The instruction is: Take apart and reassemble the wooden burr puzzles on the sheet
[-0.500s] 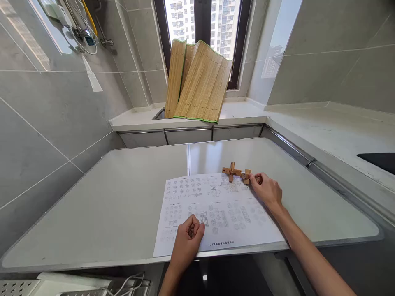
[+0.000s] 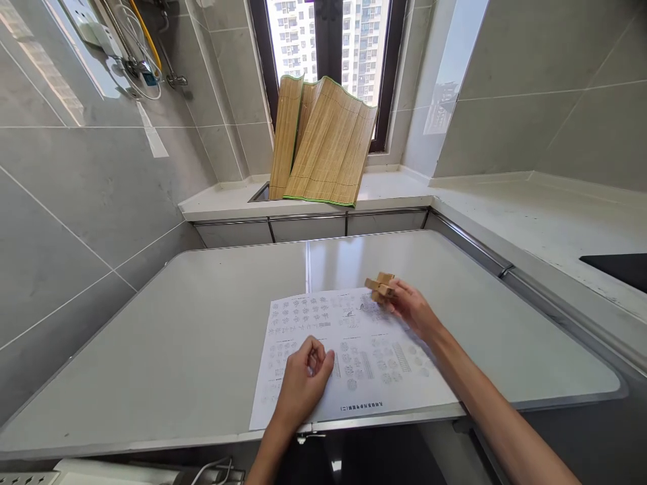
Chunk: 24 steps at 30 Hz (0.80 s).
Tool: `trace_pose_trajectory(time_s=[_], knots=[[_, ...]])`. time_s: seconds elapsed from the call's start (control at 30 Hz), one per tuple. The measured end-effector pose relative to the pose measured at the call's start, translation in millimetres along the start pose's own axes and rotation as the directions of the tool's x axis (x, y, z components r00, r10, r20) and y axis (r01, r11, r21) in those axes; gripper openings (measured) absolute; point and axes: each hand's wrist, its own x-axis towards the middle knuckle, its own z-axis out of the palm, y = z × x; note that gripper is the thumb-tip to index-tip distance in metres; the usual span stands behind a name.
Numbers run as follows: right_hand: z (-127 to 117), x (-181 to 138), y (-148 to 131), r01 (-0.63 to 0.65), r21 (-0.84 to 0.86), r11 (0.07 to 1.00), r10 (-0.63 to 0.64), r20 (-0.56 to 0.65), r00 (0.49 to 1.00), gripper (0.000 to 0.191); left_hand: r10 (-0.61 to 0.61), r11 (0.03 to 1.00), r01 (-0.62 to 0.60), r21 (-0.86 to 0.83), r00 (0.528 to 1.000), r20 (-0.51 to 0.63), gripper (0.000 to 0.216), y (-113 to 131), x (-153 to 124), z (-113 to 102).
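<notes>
A small wooden interlocking puzzle [image 2: 379,285] is lifted a little above the far right part of a printed instruction sheet [image 2: 354,357]. My right hand [image 2: 412,308] pinches it at its right end with the fingertips. My left hand [image 2: 304,381] rests on the near left part of the sheet, its fingers loosely curled, nothing visible inside them. The sheet lies on a pale grey table [image 2: 176,350] and reaches its near edge.
Bamboo mats [image 2: 323,145] lean against the window on a white ledge behind the table. A counter [image 2: 550,222] runs along the right with a dark cooktop corner [image 2: 624,266]. Grey tiled wall stands at the left. Cables and a white box lie below the table's near edge.
My right hand has picked the puzzle up off the sheet and turned it, moving it slightly left. My left hand's fist has loosened a little.
</notes>
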Motion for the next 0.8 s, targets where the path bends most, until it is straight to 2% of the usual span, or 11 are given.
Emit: trace_pose_trajectory(time_s=[0.07,0.13,0.2,0.23,0.4,0.57,0.67,0.8], knots=[[17,8,4,-0.059,0.018,0.998,0.056,0.141,0.988,0.035,0.053,0.997,-0.050,0.051,0.997,-0.055,0.027,1,20,-2],[32,16,11,-0.099,0.015,0.995,0.092,0.265,0.960,0.035,0.091,0.994,-0.086,0.063,0.993,-0.080,0.043,0,42,-2],[42,24,20,-0.131,0.023,0.991,0.115,0.355,0.928,0.036,0.145,0.989,-0.144,0.028,0.989,-0.031,0.060,-1,62,-3],[45,27,24,-0.147,0.028,0.989,0.125,0.387,0.914,0.036,0.165,0.986,-0.165,0.009,0.986,0.005,0.062,-1,70,-4],[50,32,34,-0.198,0.045,0.979,0.152,0.485,0.861,0.035,0.252,0.968,-0.251,-0.024,0.962,0.106,0.053,-2,92,-10],[48,29,35,-0.186,-0.091,0.978,0.202,0.619,0.759,0.037,0.293,0.950,-0.263,-0.165,0.936,0.195,0.042,-16,102,-12],[47,31,39,-0.163,-0.155,0.974,0.224,0.621,0.751,0.038,0.274,0.948,-0.222,-0.228,0.933,0.233,0.039,-26,107,-12],[51,30,42,-0.146,-0.182,0.972,0.226,0.588,0.777,0.037,0.255,0.952,-0.202,-0.230,0.939,0.230,0.046,-33,106,-14]])
